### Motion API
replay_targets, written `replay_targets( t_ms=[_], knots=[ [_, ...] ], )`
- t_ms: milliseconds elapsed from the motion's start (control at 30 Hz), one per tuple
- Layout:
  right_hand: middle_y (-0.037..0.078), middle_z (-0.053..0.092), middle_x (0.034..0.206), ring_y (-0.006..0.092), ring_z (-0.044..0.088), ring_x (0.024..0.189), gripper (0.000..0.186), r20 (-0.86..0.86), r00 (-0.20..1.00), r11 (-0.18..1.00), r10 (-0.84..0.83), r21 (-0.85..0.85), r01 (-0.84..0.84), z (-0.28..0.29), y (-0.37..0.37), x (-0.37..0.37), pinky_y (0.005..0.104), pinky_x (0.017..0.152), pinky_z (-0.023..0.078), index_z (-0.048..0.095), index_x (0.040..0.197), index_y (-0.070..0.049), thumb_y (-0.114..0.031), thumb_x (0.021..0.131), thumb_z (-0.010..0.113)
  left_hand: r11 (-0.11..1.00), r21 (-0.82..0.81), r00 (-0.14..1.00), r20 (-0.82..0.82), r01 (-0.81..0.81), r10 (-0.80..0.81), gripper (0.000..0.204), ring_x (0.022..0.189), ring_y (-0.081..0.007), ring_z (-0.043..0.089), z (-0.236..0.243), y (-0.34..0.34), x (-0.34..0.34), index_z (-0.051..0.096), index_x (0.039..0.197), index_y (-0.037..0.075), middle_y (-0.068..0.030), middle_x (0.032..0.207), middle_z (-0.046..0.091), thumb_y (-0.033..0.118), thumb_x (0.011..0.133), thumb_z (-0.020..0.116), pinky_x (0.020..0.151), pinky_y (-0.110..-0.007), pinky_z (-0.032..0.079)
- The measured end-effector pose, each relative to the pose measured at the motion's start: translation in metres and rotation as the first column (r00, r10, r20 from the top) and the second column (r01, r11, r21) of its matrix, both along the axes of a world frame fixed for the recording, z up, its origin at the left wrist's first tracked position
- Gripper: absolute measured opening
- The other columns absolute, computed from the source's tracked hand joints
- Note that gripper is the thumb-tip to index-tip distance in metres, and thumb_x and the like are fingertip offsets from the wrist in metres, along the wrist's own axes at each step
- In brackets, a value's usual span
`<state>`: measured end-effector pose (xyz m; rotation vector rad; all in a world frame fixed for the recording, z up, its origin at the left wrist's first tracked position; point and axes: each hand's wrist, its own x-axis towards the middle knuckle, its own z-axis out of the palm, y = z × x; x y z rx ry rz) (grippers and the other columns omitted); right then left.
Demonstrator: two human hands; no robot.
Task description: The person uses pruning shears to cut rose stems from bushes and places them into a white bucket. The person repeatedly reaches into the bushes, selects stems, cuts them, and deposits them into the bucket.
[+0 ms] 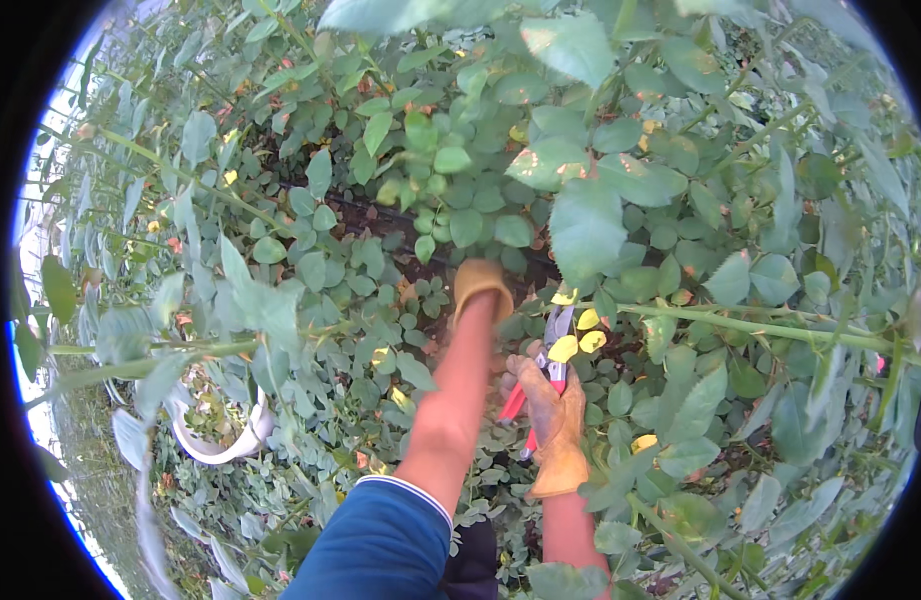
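My left hand (480, 283), in a tan work glove, reaches forward and down among the rose-like leaves at the middle. Only the cuff and back of the glove show; leaves and shadow hide its fingers. Lower and to the right, my right hand (561, 425) in a yellow-tan glove grips red-handled pruning shears (515, 402). Their metal blades point up and away from me. Several small yellow leaves (564, 348) lie over and beside the blades. A green stem (761, 325) runs to the right from just beyond the shears.
Dense green bushes surround both arms, some leaves spotted brown. Another thick stem (151, 367) crosses on the left. A round white container (253, 438) with leaves inside it stands at the lower left. Large leaves (589, 225) hang close in front, above the shears.
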<state>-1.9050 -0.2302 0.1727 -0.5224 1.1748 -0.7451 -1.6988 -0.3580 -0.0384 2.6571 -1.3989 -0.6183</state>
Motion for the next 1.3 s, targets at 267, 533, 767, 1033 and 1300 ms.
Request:
replay_targets(
  t_ms=[267,533,767,1033,1300],
  knots=[
    [0.011,0.076,0.116,0.0203,0.074,0.096,0.053,-0.003,0.999,0.998,0.047,-0.038,-0.047,-0.004,0.002,-0.004,0.0386,0.087,0.062,0.065,0.141,0.002,-0.021,0.097,0.083,0.369,-0.349,0.484,-0.783,-0.861,0.391,0.028,0.083,-0.0311,0.075,0.109,0.084,-0.063,0.077,0.12,-0.001,-0.0155,0.098,0.076,0.018,0.101,0.069,0.079,-0.042,0.061],
    [0.014,0.076,0.108,0.0258,0.074,0.086,0.041,-0.206,0.963,0.981,0.174,-0.05,-0.188,0.0,-0.005,-0.009,0.0392,0.085,0.063,0.071,0.123,0.003,-0.026,0.096,0.083,0.431,-0.78,0.89,-0.363,-0.453,0.277,0.033,0.09,-0.0188,0.067,0.27,0.136,-0.117,0.073,0.133,0.003,-0.0104,0.104,0.074,0.022,0.107,0.068,0.087,-0.04,0.056],
    [0.014,0.076,0.107,0.0262,0.075,0.086,0.039,-0.061,0.932,0.934,0.357,0.0,-0.357,0.009,-0.022,-0.002,0.0407,0.083,0.064,0.071,0.122,0.003,-0.025,0.098,0.081,0.052,-0.358,0.352,-0.932,-0.932,-0.088,0.046,0.096,-0.0193,0.072,0.423,0.122,-0.176,0.069,0.136,-0.006,-0.0121,0.114,0.075,0.034,0.113,0.072,0.089,-0.038,0.06],
    [0.014,0.076,0.106,0.0267,0.075,0.086,0.036,0.066,0.913,0.914,0.402,0.026,-0.404,0.018,-0.009,0.014,0.0425,0.082,0.065,0.071,0.121,0.003,-0.025,0.099,0.08,0.403,-0.331,0.319,-0.942,-0.853,-0.1,0.022,0.083,-0.0151,0.072,0.421,0.178,-0.166,0.074,0.124,-0.001,-0.0033,0.097,0.073,0.016,0.11,0.076,0.075,-0.033,0.061],
    [0.014,0.076,0.105,0.0272,0.076,0.086,0.034,0.06,0.899,0.896,0.434,0.079,-0.438,0.034,0.054,0.004,0.0442,0.081,0.066,0.071,0.12,0.003,-0.024,0.101,0.079,0.666,-0.715,0.839,-0.484,-0.215,-0.249,0.032,0.095,-0.0189,0.078,0.427,0.297,-0.141,0.075,0.134,0.004,-0.0094,0.108,0.079,0.021,0.107,0.078,0.081,-0.034,0.061]
  ],
)
